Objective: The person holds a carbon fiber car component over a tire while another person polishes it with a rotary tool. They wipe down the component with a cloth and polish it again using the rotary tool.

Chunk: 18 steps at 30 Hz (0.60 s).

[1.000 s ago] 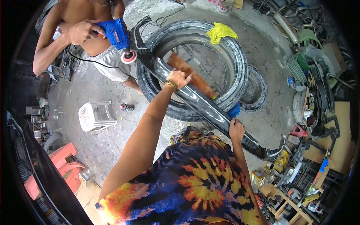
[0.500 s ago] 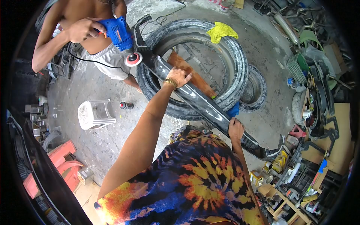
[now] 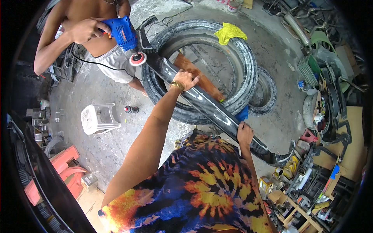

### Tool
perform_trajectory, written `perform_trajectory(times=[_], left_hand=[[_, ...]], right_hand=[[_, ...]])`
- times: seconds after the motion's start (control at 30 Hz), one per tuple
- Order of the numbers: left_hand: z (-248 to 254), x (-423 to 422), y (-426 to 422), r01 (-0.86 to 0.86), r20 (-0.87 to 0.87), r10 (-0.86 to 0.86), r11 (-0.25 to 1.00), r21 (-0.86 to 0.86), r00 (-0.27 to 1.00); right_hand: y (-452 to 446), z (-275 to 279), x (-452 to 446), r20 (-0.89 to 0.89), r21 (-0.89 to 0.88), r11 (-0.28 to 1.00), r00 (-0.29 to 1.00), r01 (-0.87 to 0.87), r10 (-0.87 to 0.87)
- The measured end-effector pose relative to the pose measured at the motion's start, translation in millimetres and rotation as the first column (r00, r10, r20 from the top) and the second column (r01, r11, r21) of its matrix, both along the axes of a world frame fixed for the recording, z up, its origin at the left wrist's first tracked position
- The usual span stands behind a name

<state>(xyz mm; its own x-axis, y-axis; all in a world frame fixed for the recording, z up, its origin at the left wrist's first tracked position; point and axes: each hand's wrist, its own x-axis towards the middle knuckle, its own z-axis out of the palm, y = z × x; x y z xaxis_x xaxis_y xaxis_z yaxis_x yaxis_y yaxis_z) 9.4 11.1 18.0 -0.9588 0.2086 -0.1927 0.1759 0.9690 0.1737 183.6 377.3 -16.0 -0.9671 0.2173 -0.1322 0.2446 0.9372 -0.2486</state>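
Note:
A long, glossy carbon-fibre car trim piece (image 3: 211, 110) lies slantwise across a big dusty tyre (image 3: 248, 66). My left hand (image 3: 185, 80), with a gold bracelet at the wrist, rests on the piece's upper half, its fingers curled over the far edge. Lower down, my right hand (image 3: 244, 134) grips the same piece near its right end; some of its fingers are hidden beneath. At the upper left another person's hand (image 3: 86, 31) holds a blue power drill (image 3: 121, 33). The drill's round red-and-white polishing pad (image 3: 138, 59) is at the panel's near edge.
A wooden board (image 3: 200, 77) spans the tyre under the panel, and a yellow cloth (image 3: 229, 33) drapes over its rim. A smaller tyre (image 3: 264, 91) lies behind. On the floor are a white stool (image 3: 99, 118) and a dark can (image 3: 131, 109). Parts clutter the right side.
The other person's drill and pad have shifted very slightly. Both my hands stay in place on the panel.

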Motion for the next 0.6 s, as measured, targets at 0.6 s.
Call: perform_trajectory(times=[0.6], left_hand=[[1.5, -0.9, 1.0, 0.023, 0.027, -0.022, 1.000, -0.017, 0.999]], right_hand=[[1.1, -3.7, -0.1, 0.003, -0.002, 1.000, 1.000, 0.008, -0.008]])
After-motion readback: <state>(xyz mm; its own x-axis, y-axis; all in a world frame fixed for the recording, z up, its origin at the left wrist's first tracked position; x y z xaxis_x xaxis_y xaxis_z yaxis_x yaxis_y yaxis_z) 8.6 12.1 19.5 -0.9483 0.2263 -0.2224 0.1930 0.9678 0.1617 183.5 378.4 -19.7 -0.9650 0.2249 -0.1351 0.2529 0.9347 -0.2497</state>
